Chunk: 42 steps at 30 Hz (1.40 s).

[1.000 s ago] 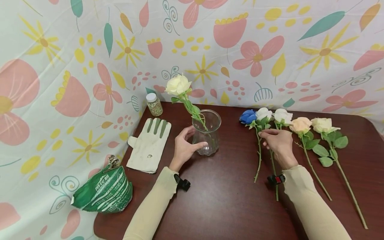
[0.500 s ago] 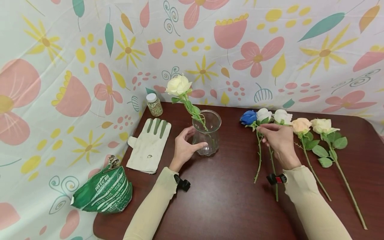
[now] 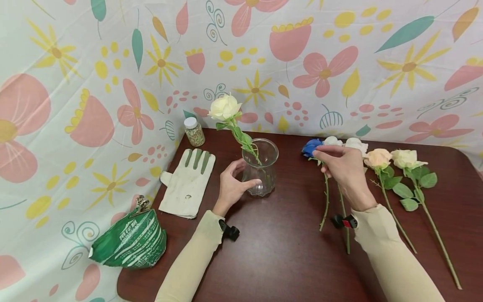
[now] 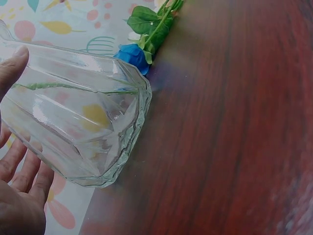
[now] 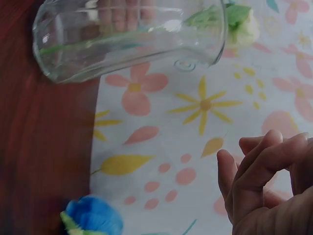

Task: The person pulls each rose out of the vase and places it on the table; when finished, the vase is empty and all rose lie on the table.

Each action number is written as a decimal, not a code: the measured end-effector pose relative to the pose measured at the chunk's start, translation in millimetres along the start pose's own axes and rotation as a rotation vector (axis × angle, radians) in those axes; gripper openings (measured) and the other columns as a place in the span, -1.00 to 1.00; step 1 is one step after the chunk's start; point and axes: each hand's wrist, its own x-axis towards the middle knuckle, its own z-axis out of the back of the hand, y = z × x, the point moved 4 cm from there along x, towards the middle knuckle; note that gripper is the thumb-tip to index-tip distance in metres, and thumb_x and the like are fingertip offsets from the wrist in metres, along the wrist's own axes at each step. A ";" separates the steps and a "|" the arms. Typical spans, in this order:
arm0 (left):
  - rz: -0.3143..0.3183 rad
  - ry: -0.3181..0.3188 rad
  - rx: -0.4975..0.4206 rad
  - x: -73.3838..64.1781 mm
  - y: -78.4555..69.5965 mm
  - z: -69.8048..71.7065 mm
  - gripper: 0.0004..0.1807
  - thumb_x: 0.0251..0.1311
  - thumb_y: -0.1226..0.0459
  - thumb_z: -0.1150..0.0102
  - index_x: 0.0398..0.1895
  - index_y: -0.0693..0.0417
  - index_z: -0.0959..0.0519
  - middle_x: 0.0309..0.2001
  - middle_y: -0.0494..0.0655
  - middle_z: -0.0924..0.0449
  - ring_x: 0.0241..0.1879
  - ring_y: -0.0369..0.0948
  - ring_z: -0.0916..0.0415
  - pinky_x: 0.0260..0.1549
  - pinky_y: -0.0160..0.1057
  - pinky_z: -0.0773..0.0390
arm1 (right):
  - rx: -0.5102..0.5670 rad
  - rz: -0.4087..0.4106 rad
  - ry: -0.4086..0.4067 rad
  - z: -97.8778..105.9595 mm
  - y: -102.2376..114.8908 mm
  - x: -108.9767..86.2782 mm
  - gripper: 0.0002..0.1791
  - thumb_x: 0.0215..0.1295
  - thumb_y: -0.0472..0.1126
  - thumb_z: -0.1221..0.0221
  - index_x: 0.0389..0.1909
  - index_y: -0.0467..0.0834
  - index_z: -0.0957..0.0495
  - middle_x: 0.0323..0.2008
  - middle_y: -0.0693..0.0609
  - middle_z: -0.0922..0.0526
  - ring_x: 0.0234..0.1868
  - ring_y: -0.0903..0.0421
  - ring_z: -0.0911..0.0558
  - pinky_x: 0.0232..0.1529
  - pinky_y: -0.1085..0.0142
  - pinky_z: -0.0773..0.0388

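Note:
My left hand (image 3: 233,183) holds a clear glass vase (image 3: 259,184) from the left, thumb in front and fingers behind. One cream-white rose (image 3: 225,107) leans leftward out of the vase, its stem inside. My right hand (image 3: 349,174) hovers over the stems at the right, nearest a blue rose (image 3: 311,148). In the right wrist view that hand (image 5: 264,181) has loosely bent fingers with nothing between them, apart from the blue rose (image 5: 95,215). Two white roses (image 3: 356,144) are partly hidden behind the right hand. Against the left wrist view's vase (image 4: 83,117) my fingers rest.
A peach rose (image 3: 378,158) and a cream rose (image 3: 408,158) lie at the right. To the left are a white glove (image 3: 188,184), a capped jar (image 3: 194,133) and a green bag (image 3: 137,241) on the brown table (image 3: 279,247). A patterned cloth (image 3: 260,63) rises behind.
My right hand has moved left and slightly up, from the white roses' stems toward the blue rose. The left hand and vase have stayed in place.

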 end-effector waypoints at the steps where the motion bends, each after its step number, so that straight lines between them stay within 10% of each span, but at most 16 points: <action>1: 0.000 0.001 0.001 -0.1 0.1 0.0 -0.22 -0.06 0.39 -0.76 0.33 0.18 -0.66 0.22 0.18 -0.75 0.27 0.11 -0.70 0.39 0.02 -0.69 | -0.007 0.006 0.006 -2.5 3.8 -0.4 -0.96 0.44 -0.13 -0.45 -0.17 0.08 -0.79 -0.54 0.36 -0.75 -0.69 0.33 -0.57 -0.64 0.48 -0.56; 16: 0.012 0.000 0.005 -0.3 1.3 0.3 -0.21 -0.07 0.41 -0.76 0.33 0.17 -0.66 0.22 0.19 -0.74 0.27 0.11 -0.70 0.39 0.02 -0.69 | -0.032 0.103 0.161 -54.0 47.2 0.7 -0.62 0.42 -0.18 -0.45 0.16 -0.26 -0.74 -0.49 0.40 -0.76 -0.68 0.31 -0.55 -0.64 0.47 -0.54; 31: 0.011 0.022 0.033 0.0 1.7 1.0 -0.18 -0.03 0.31 -0.77 0.37 0.18 -0.63 0.24 0.14 -0.74 0.28 0.07 -0.68 0.41 -0.01 -0.67 | -0.271 0.223 0.256 -106.8 69.8 7.7 -0.75 0.42 -0.17 -0.45 0.05 -0.13 -0.83 -0.48 0.06 -0.80 -0.68 0.15 -0.62 -0.63 0.30 -0.56; 42: 0.015 0.035 0.014 -1.1 2.3 1.9 -0.08 0.00 -0.16 -0.73 0.37 0.11 -0.64 0.25 0.15 -0.72 0.28 0.09 -0.67 0.42 0.07 -0.65 | -0.295 0.279 0.280 -134.3 76.4 14.7 -0.75 0.42 -0.19 -0.44 0.05 -0.15 -0.83 -0.25 -0.19 -0.89 -0.64 0.15 -0.68 -0.61 0.34 -0.60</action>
